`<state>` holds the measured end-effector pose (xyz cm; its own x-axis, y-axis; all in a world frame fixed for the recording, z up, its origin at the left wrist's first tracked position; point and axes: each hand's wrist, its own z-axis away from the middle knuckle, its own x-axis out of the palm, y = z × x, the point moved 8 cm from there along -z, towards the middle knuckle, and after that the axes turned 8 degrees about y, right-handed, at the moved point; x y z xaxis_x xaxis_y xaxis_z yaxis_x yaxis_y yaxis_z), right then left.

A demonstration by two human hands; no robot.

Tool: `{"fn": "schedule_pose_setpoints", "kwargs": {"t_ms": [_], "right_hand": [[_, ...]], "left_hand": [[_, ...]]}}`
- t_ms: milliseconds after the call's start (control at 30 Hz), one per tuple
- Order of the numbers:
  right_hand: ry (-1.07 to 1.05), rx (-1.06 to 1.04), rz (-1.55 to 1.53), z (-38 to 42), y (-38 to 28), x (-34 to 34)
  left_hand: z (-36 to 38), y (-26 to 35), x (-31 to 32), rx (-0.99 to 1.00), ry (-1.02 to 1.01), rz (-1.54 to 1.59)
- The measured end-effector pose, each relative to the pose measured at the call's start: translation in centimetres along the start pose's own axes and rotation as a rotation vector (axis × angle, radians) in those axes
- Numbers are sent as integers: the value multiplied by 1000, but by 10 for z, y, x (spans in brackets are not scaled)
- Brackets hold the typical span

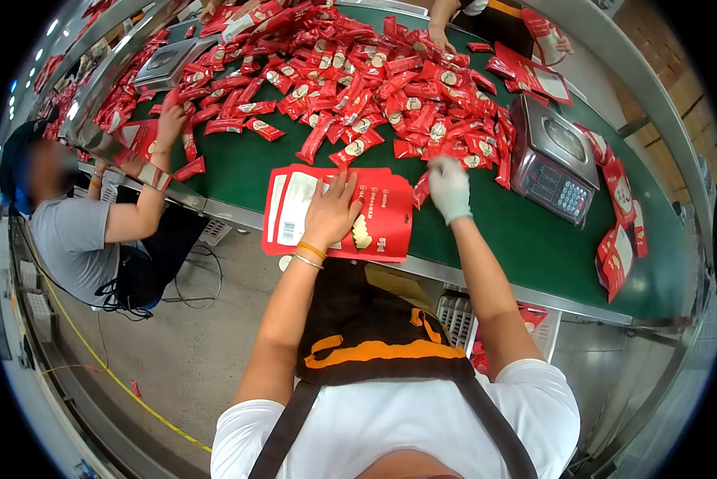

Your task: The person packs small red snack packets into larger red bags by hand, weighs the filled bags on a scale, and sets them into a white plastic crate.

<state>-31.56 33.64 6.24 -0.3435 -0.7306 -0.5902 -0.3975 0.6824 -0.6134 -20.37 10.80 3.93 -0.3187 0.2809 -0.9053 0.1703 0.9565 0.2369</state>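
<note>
My bare left hand (334, 214) lies flat with fingers spread on a small stack of red pouches (388, 231). The top pouch has a pale drawing and white print; a white label with a barcode shows left of the hand. My right hand (450, 188), in a white glove, is at the near edge of a heap of small red packets (366, 88). Its fingers look curled closed, and what is inside them is hidden. One small red packet (421, 191) touches or lies right beside the glove's left side.
A digital scale (554, 164) stands right of the heap on the green table (486, 239), with red pouches (614, 259) beyond it. Another scale (167, 64) is far left. A co-worker (79, 215) sits left; other people's hands (441, 36) reach in across the table.
</note>
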Motion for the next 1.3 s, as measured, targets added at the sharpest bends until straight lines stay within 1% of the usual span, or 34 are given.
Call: {"fn": "schedule_pose_setpoints", "kwargs": {"t_ms": [33,67,100,133,200,233,300,333,400,433,467,533,600,667,700,767,800,867,933,967,1000,1033,1067,1100,1167,1200,1267,1300], "right_hand": [[143,-48,20,-15,0,-3],[142,-16,62,-29,-8,1],[138,109,212,-37,-7,12],[70,195,281,-41,9,32],[-9,156,403,-44,17,58],[-5,156,399,-47,21,62],[-13,71,456,-48,27,63],[-20,64,462,-47,27,54],[79,119,-48,-49,22,23],[282,46,-22,-35,5,-3],[317,88,-83,-16,-8,-18],[107,211,186,22,6,11],[26,305,479,52,-1,31],[38,319,473,49,3,32],[0,295,429,44,5,37],[-94,225,370,41,11,36],[-205,212,341,41,15,29],[-325,112,349,50,22,9],[-396,109,359,63,32,-15],[-414,92,342,68,34,-24],[-385,16,331,69,32,-28],[-388,-12,333,71,33,-27],[-388,-45,336,71,33,-27],[-387,-44,334,70,28,-31],[-431,86,410,72,26,-35],[-435,82,406,77,30,-37],[-296,-7,294,87,30,-57],[-271,-34,229,92,20,-68]], "left_hand": [[0,0,0,-4,17,2],[1,0,2,-1,14,0],[2,-1,2,-18,19,25],[1,-3,0,-33,28,47],[0,-2,-1,-41,23,35],[0,-3,-1,-54,15,34],[0,-3,0,-40,26,5],[2,-1,0,-26,40,-24],[3,-1,0,-34,54,-25],[2,-1,-1,-31,63,-34],[1,-1,-2,-30,63,-31],[2,1,-4,-40,74,-70],[3,2,-2,-37,61,-104],[-1,1,-3,-38,65,-146],[-2,0,-2,-52,58,-116],[4,-4,0,-73,41,-82],[3,-9,3,-108,8,-36],[0,-16,6,-151,-9,20],[1,-22,7,-188,5,105],[1,-25,8,-196,2,106],[0,-28,7,-230,29,169],[-1,-30,6,-261,56,233],[0,-29,7,-258,51,233],[-1,-31,7,-260,57,237],[0,-35,5,-267,66,232],[0,-33,5,-258,66,207],[1,-31,5,-260,72,185],[1,-29,4,-253,72,194]]}}
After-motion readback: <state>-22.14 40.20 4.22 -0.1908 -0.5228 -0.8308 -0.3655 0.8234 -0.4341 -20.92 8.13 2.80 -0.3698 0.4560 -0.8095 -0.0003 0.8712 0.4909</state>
